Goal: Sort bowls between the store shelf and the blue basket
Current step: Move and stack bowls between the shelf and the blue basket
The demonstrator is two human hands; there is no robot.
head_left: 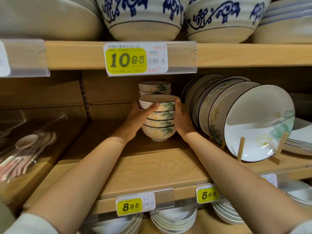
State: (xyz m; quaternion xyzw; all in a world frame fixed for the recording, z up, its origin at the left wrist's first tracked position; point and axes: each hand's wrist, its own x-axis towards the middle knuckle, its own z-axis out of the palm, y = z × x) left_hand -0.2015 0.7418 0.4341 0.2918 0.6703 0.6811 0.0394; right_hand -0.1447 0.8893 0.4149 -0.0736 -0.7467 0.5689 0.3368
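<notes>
A stack of several white bowls [160,122] with green leaf and yellow flower prints stands deep on the middle wooden shelf [152,168]. My left hand [140,117] grips the stack's left side, thumb across the upper bowls. My right hand [183,120] presses against its right side. A shorter stack of the same bowls [154,87] sits behind it at the back. No blue basket shows in this view.
Upright plates [244,119] lean in a wooden rack just right of my right hand. Large blue-patterned bowls [143,16] fill the shelf above. Bagged spoons [27,149] lie at the left. Stacked white dishes [173,218] sit on the shelf below.
</notes>
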